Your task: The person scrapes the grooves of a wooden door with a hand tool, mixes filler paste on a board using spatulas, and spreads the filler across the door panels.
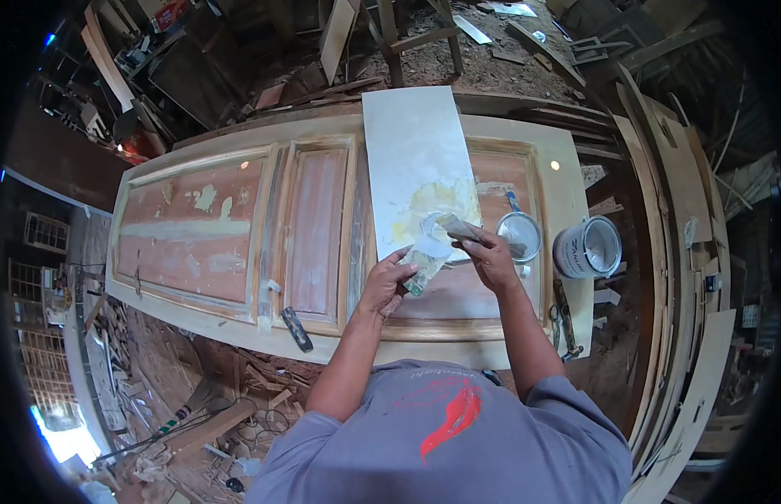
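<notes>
My left hand (385, 287) grips a flat putty scraper (426, 267), whitish and smeared, with a greenish end by my fingers. My right hand (492, 257) is closed on a smaller, darker scraper (459, 227). The two tools meet or nearly meet over the lower end of a white board (414, 143); whether they touch I cannot tell. Yellowish putty (441, 198) is smeared on that board. The board lies across a panelled wooden door (189, 239), which has pale filler patches on its reddish panels.
Right of my hands stand a round open tin (518, 233) and a larger paint can (588, 249). A hammer (567, 317) lies near the door's right end. A dark block-like tool (296, 329) rests on the front edge. Planks (676, 277) lean at right; wood scraps litter the floor.
</notes>
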Demonstrator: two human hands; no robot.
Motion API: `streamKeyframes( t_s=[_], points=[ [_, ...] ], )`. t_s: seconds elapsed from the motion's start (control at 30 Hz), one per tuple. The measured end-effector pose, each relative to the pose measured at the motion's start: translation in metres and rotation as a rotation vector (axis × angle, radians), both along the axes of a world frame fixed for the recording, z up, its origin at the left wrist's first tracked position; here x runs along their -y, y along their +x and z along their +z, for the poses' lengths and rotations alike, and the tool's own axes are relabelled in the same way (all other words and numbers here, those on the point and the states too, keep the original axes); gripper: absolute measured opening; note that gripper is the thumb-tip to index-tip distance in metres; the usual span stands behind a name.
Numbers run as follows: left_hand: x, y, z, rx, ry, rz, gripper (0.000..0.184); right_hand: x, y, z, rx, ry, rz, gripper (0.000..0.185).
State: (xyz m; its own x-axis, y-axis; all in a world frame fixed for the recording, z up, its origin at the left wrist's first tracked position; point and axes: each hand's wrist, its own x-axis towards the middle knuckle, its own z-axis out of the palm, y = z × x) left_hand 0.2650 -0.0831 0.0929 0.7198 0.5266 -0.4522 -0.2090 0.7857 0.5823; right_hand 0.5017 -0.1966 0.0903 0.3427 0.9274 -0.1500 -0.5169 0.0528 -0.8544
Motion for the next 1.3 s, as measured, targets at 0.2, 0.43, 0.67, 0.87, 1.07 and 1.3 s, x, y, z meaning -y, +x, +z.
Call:
streamKeyframes(
  t_s=[0.2, 0.43, 0.67, 0.87, 1.07, 1.3],
  points=[
    [0.001, 0.013, 0.022, -0.046, -0.085, 0.043, 0.045, 0.002, -0.007, 0.002, 0.176, 0.051, 0.051, 0.042],
    [0.001, 0.022, 0.045, -0.088, -0.081, 0.147, 0.045, 0.004, -0.017, 0.012, 0.343, 0.101, 0.070, 0.045],
    [-0.004, 0.017, 0.036, -0.010, -0.047, 0.157, 0.045, 0.012, -0.008, 0.011, 0.493, 0.079, 0.076, 0.045],
    [-0.015, 0.018, 0.045, -0.016, 0.057, 0.185, 0.045, 0.025, -0.005, 0.001, 0.674, -0.018, 0.087, 0.043],
    [-0.026, 0.015, 0.062, -0.041, 0.154, 0.106, 0.046, 0.029, 0.001, 0.001, 0.175, -0.087, -0.095, 0.033],
    [-0.012, 0.017, 0.052, 0.034, 0.054, -0.053, 0.048, 0.012, 0.003, 0.022, -0.451, 0.088, 0.050, 0.028]
  ],
)
